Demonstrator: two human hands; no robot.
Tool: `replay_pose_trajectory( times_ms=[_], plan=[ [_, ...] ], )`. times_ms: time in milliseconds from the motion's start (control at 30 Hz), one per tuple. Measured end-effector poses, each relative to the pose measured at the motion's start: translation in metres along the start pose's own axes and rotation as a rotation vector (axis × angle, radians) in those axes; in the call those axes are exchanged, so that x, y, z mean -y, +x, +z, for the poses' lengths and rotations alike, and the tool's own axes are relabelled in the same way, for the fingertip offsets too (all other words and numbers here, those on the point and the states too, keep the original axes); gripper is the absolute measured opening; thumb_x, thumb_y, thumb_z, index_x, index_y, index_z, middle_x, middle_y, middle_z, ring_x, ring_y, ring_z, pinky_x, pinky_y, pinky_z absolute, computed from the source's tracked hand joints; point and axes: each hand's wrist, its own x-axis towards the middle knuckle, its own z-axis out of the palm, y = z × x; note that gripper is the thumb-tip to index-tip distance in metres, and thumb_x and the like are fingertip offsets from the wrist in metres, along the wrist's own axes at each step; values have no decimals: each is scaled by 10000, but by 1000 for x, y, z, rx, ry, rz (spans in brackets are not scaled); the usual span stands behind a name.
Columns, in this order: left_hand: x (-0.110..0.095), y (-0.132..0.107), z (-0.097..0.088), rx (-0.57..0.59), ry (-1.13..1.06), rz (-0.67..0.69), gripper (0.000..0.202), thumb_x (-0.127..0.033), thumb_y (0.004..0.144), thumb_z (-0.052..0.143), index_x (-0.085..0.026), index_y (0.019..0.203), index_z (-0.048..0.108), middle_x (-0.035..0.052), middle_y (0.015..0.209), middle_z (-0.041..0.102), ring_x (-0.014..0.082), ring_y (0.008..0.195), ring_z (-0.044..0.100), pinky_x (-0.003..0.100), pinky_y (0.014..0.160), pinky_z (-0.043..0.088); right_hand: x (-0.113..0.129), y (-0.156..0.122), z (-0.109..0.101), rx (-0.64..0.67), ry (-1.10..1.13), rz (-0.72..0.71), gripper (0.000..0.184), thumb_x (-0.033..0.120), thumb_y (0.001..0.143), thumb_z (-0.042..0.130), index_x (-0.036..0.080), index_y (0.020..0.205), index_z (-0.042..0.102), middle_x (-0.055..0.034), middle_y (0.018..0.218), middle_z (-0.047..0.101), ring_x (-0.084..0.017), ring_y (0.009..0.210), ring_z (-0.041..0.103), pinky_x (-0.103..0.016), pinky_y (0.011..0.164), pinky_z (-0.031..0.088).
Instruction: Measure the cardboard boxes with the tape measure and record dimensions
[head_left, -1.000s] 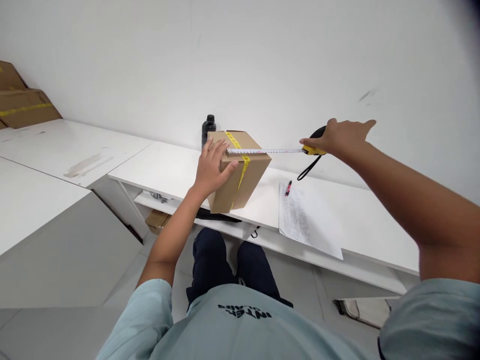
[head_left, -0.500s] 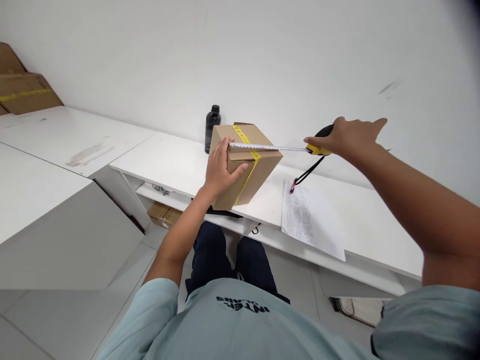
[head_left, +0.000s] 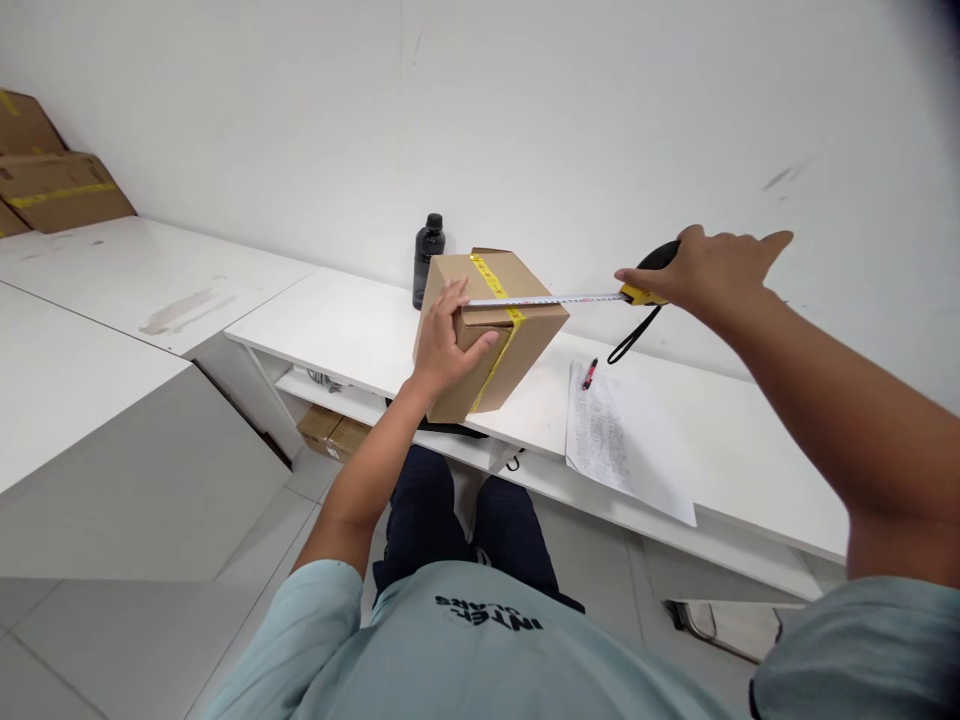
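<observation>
A cardboard box [head_left: 524,353] with yellow printed tape round it stands on the white shelf top. My left hand [head_left: 445,342] grips its near left corner, fingers over the upper edge and thumb on the side. The pulled-out blade [head_left: 551,299] of a tape measure starts at those fingertips and runs across the top of the box to the right. My right hand [head_left: 709,262] is closed round the black and yellow tape measure case [head_left: 649,276], held in the air right of the box. A black wrist strap [head_left: 632,337] dangles from the case.
A black bottle [head_left: 428,262] stands behind the box against the wall. Right of the box lie written paper sheets [head_left: 622,440] with a red and black pen [head_left: 590,374] on them. More boxes [head_left: 67,190] are stacked at far left. Small cartons [head_left: 332,432] sit on the lower shelf.
My right hand and the tape measure have shifted slightly right and the strap has swung clear of the pen. My left hand stays on the box; the view has moved a little.
</observation>
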Motion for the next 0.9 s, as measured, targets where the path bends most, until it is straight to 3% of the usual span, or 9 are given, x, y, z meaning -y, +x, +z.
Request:
replay_pose_trajectory(
  times_ms=[167, 333, 567, 733, 900],
  plan=[
    [0, -5, -2, -6, 12, -33, 587, -701, 1059, 516, -264, 1419, 362, 218, 1700, 444, 306, 1685, 259, 620, 1293, 364, 4, -7, -2, -54, 26, -17, 707, 799, 900, 523, 150, 1180, 532, -210, 1097, 661, -384, 1093, 589, -512, 996, 255],
    [10, -8, -2, -101, -111, 58, 627, -711, 1047, 538, -282, 1447, 315, 201, 1641, 513, 306, 1669, 301, 612, 1295, 359, 8, -6, 5, -63, 76, -14, 719, 793, 900, 544, 147, 1217, 529, -227, 1142, 647, -398, 1127, 569, -537, 1002, 260],
    [19, -2, 22, -241, -336, 144, 618, -681, 996, 670, -321, 1368, 332, 170, 1574, 553, 323, 1651, 339, 645, 1302, 333, 12, -5, 9, -107, 234, -76, 791, 832, 857, 595, 157, 1267, 576, -285, 1226, 614, -448, 1189, 501, -615, 1018, 269],
    [14, 2, 30, -292, -448, 120, 662, -631, 966, 747, -345, 1331, 274, 160, 1543, 546, 293, 1624, 384, 625, 1326, 283, 25, -1, 16, -209, 360, -141, 832, 873, 835, 608, 138, 1225, 602, -274, 1231, 618, -431, 1221, 480, -655, 1040, 275],
    [8, 4, 28, -301, -488, 58, 681, -606, 951, 782, -349, 1325, 274, 146, 1501, 585, 299, 1618, 399, 657, 1332, 268, 35, -2, 17, -198, 418, -172, 863, 880, 859, 599, 109, 1246, 595, -288, 1284, 597, -444, 1298, 442, -659, 1037, 284]
  ],
)
